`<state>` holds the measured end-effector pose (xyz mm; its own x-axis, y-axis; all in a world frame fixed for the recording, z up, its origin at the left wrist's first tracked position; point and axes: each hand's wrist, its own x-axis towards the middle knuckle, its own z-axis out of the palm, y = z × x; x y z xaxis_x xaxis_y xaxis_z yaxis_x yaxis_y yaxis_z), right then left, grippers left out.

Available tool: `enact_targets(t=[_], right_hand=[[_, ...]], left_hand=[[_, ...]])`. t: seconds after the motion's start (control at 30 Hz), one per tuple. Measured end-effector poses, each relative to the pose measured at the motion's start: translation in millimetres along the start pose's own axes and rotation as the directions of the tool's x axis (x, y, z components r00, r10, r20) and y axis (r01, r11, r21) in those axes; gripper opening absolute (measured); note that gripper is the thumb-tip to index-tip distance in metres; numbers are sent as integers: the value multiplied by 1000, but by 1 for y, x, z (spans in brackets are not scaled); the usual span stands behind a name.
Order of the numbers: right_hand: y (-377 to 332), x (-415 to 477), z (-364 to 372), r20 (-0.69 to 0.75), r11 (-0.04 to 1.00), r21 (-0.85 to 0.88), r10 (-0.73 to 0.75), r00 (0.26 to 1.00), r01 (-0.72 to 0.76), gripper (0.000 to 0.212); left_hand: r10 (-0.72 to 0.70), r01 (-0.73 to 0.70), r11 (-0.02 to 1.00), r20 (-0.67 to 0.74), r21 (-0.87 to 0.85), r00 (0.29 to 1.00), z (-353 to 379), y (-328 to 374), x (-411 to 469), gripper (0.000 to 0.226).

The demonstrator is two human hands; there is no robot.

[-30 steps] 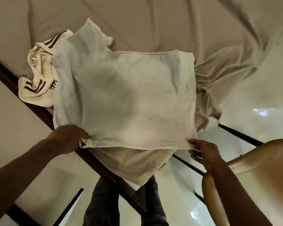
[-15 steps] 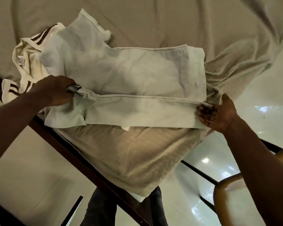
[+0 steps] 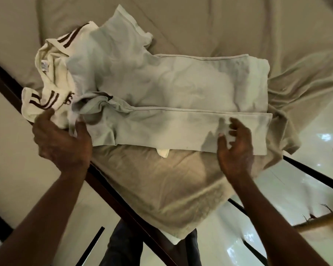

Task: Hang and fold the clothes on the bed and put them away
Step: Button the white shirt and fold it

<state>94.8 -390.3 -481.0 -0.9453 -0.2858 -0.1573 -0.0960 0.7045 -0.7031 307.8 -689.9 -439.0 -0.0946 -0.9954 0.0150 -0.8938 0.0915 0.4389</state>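
The left hand (image 3: 62, 139) lies palm down with its fingers spread, holding nothing. Its forefinger touches the cream striped garment (image 3: 50, 81) and its thumb rests on the bunched sleeve end of the pale shirt (image 3: 171, 83). Half a second ago it pinched the turned-over hem higher up, and it has since let go and drawn back to the near edge.

The right hand (image 3: 235, 148) is likewise loose, fingers apart over the near strip of the shirt. Whether they press the cloth cannot be told. Before, it held the hem's right end, and now it sits further in along the strip.

The shirt lies on the bed sheet (image 3: 219, 25) at the corner of the bed, its near third folded over itself with the hem running straight across. The striped garment lies partly beneath its left end. The dark bed frame (image 3: 108, 181) runs slantwise below.
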Motion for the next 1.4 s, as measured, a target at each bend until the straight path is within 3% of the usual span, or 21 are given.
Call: enact_targets(t=[0.07, 0.17, 0.27, 0.4, 0.53, 0.6, 0.63, 0.7, 0.73, 0.83, 0.87, 0.97, 1.03, 1.1, 1.13, 1.2, 1.27, 1.33, 1.4], right_hand=[[-19, -19, 26, 176, 993, 61, -114, 978, 105, 45], [-57, -35, 60, 360, 987, 154, -95, 928, 41, 43], [-94, -33, 92, 400, 988, 152, -82, 913, 22, 46], [-146, -16, 123, 454, 982, 172, -151, 878, 80, 67], [-194, 8, 152, 598, 949, 63, -283, 750, 308, 86], [-211, 20, 168, 661, 903, -32, -302, 687, 428, 78], [-218, 26, 174, 663, 880, -64, -315, 679, 470, 65], [-223, 38, 186, 576, 895, -68, -326, 750, 441, 31], [-223, 43, 190, 510, 935, -33, -288, 810, 353, 21], [-215, 53, 200, 419, 987, 160, -61, 906, -8, 10], [-214, 52, 202, 412, 985, 170, -32, 911, -42, 8], [-213, 39, 201, 360, 982, 68, -191, 913, 178, 20], [-215, 33, 198, 379, 889, -50, -404, 832, 455, 48], [-216, 33, 200, 471, 755, -198, -487, 736, 625, 59], [-214, 35, 203, 504, 721, -227, -488, 712, 655, 54], [-212, 40, 208, 490, 777, -163, -471, 734, 608, 33], [-214, 49, 210, 415, 936, 17, -326, 849, 351, 17], [-217, 59, 212, 385, 982, 157, -160, 909, 106, 11], [-213, 64, 215, 410, 983, 181, -92, 907, 18, 8]], left_hand=[[-212, 213, 976, 31, -49, 977, -9, -10, -17, 64], [-326, 338, 937, 130, -82, 936, -19, -30, -29, 66], [-253, 286, 951, 239, -115, 937, -23, -43, -20, 81], [-109, 137, 990, 414, -39, 904, -19, -40, 5, 81], [-145, 141, 989, 555, 50, 819, -17, -55, 35, 36], [-118, 102, 993, 554, 59, 824, -24, -55, 49, 18], [-99, 79, 995, 542, 61, 834, -28, -55, 57, 15], [-79, 46, 996, 513, 76, 855, -34, -62, 71, 15], [-71, 36, 996, 504, 78, 861, -37, -67, 77, 15], [-44, 24, 999, 520, 45, 853, -41, -78, 85, 12], [-26, 3, 999, 528, 45, 849, -39, -81, 86, 12], [48, -86, 995, 498, 53, 866, -32, -86, 86, 12], [88, -94, 996, 450, -10, 889, -29, -87, 83, 11], [54, 45, 979, 468, -197, 882, -28, -83, 80, 11], [8, 156, 948, 510, -277, 860, -29, -81, 79, 13], [-66, 339, 880, 621, -332, 781, -30, -78, 80, 18], [-57, 365, 890, 730, -272, 681, -30, -81, 85, 24], [-11, 249, 953, 805, -170, 593, -32, -84, 92, 31], [67, 23, 995, 793, -101, 606, -34, -84, 101, 33]])
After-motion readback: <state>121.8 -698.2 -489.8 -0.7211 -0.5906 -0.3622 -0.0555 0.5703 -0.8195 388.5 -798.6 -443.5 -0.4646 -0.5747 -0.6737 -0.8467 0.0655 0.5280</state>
